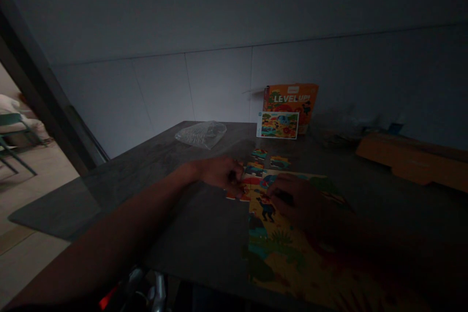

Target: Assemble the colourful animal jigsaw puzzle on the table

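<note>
A partly joined jigsaw puzzle [268, 234] with animals and plants lies on the dark table. My left hand [221, 173] reaches in at the puzzle's upper left, its fingers curled and closed on a jigsaw puzzle piece [234, 194] at the edge. Opposite it, my right hand [296, 197] is bent over the upper part of the puzzle, fingertips closed on a piece there; the hand covers most of that piece. Just beyond the hands lie loose jigsaw pieces [280, 162], one [259, 154] farther back. Dim light hides fine detail.
An orange "LEVEL UP!" box [309, 100] stands against the wall, a picture card [279, 125] leaning before it. A clear plastic bag [203, 134] lies at the back left. Orange-brown cardboard [413, 158] sits at right. Beyond the table's left edge stands a green chair [12, 119].
</note>
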`<state>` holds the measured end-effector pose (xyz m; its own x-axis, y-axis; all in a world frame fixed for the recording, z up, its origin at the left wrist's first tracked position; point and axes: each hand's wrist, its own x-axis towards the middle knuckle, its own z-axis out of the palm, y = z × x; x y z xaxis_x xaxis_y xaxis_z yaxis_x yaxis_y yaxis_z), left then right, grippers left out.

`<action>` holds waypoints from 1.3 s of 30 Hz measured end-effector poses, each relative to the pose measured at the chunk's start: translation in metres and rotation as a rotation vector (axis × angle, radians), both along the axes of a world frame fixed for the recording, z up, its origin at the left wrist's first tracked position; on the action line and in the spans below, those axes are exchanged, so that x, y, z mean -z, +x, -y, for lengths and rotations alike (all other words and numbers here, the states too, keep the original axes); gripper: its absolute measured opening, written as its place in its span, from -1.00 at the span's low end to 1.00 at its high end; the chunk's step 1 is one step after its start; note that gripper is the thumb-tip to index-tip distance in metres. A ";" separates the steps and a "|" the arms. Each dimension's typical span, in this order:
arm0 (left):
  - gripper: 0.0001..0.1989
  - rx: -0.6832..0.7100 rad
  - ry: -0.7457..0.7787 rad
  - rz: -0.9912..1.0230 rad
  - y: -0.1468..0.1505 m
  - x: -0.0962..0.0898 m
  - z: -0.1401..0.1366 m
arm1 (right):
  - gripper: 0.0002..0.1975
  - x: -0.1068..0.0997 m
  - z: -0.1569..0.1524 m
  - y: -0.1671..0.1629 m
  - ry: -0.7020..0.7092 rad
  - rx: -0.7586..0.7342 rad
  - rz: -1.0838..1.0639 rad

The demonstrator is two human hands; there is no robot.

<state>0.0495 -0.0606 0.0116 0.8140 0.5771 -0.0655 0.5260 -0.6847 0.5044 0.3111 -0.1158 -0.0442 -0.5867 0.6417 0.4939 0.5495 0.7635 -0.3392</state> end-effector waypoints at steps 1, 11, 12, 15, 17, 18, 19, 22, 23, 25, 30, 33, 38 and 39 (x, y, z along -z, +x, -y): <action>-0.59 0.001 -0.007 0.003 0.000 0.000 0.000 | -0.85 0.000 0.000 0.000 -0.004 0.001 0.006; -0.65 0.038 -0.073 0.065 -0.001 0.004 -0.003 | -0.85 0.001 0.000 -0.001 0.004 0.003 -0.013; -0.66 0.044 -0.085 0.069 -0.001 0.005 -0.003 | -0.85 0.001 0.000 -0.001 0.001 0.006 -0.012; -0.66 0.056 -0.125 0.079 0.000 0.007 -0.003 | -0.84 0.000 0.000 -0.001 -0.024 0.014 0.003; -0.70 0.062 -0.144 0.084 0.000 0.008 -0.003 | -0.84 -0.001 0.001 -0.001 -0.040 0.015 0.016; -0.74 0.066 -0.151 0.085 0.000 0.008 -0.004 | -0.84 -0.001 0.001 -0.001 -0.043 0.017 0.018; -0.78 0.069 -0.157 0.085 0.000 0.009 -0.004 | -0.84 -0.001 0.001 -0.001 -0.044 0.020 0.017; -0.92 0.073 -0.160 0.085 -0.001 0.010 -0.004 | -0.84 0.000 0.001 -0.001 -0.043 0.019 0.020; -0.93 0.073 -0.159 0.084 -0.001 0.010 -0.003 | -0.83 0.000 0.001 -0.001 -0.042 0.014 0.017; -0.91 0.076 -0.160 0.076 -0.001 0.010 -0.002 | -0.83 0.000 0.001 -0.001 -0.044 0.009 0.015; -0.91 0.115 -0.178 0.025 -0.002 0.008 0.001 | -0.84 -0.002 0.001 0.000 -0.049 0.011 0.026; -0.93 0.128 -0.138 0.006 -0.002 0.007 0.003 | -0.84 -0.003 0.002 -0.001 -0.033 0.008 0.020; -0.90 0.069 0.102 0.032 0.007 0.008 0.003 | -0.80 -0.002 0.005 -0.003 -0.005 0.025 -0.009; -0.87 0.038 0.167 0.056 0.010 0.010 0.002 | -0.80 -0.003 0.005 -0.002 0.008 0.054 -0.044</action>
<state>0.0594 -0.0626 0.0017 0.8351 0.5450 0.0750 0.4725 -0.7803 0.4097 0.3090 -0.1207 -0.0411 -0.5288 0.6679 0.5237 0.5748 0.7358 -0.3580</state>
